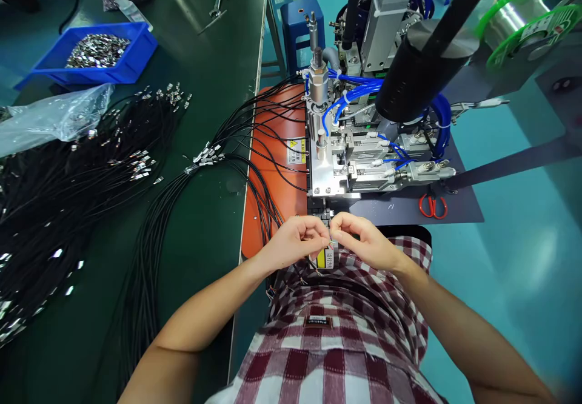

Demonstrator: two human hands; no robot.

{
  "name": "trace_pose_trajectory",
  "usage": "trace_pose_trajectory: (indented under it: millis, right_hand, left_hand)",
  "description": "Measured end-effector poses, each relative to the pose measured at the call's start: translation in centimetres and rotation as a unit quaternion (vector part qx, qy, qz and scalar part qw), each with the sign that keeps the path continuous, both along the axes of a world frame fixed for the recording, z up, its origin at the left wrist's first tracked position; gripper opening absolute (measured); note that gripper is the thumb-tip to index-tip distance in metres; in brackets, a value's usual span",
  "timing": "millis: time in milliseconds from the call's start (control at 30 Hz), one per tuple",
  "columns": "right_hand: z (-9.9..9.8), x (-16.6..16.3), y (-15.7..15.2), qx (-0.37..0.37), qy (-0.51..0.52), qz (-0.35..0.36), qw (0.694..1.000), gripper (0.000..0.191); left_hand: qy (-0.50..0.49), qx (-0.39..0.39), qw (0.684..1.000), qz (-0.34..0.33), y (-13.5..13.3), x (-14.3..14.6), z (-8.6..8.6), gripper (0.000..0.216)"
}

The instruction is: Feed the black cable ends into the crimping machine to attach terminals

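My left hand and my right hand meet fingertip to fingertip in front of the machine. Both pinch the thin coloured wires at a cable's stripped end; only a little of them shows between the fingers. Several black cables run from the bench over the orange plate toward my left hand. Other stripped cable ends hang over my checked clothing, just below the hands. A label with yellow and white parts sits behind the fingers.
A bundle of cables with metal plugs lies on the dark green bench. Further left are a larger cable heap, a plastic bag and a blue bin of metal parts. Red-handled scissors and a solder spool are at right.
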State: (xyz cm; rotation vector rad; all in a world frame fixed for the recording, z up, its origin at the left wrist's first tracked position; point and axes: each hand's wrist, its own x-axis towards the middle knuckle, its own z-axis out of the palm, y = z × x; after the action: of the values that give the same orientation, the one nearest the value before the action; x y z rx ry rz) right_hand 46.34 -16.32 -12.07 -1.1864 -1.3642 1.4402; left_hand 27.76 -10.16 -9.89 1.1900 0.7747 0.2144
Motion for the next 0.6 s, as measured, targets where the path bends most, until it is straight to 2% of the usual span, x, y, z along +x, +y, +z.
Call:
trace_pose_trajectory:
  millis: [133, 233, 433, 600]
  right_hand:
    - [-0.3, -0.5, -1.0, -0.042, 0.023, -0.117, 0.992, 0.018]
    - [-0.1, -1.2, -1.8, -0.057, 0.03, -0.161, 0.985, 0.018]
    - [0.5, -2.0, -1.8, -0.044, -0.016, -0.171, 0.984, 0.018]
    - [-0.1, -2.5, -1.7, -0.061, 0.001, -0.187, 0.98, 0.022]
  left_hand:
    - [0.011, 0.007, 0.997, 0.07, -0.5, 0.3, 0.3, 0.025]
    - [0.017, 0.007, 0.995, 0.094, -0.7, 0.6, 0.5, 0.026]
    - [0.017, 0.021, 0.995, 0.096, -0.8, 0.8, 0.5, 0.029]
    - [0.006, 0.026, 0.995, 0.098, -0.9, 0.8, 0.4, 0.028]
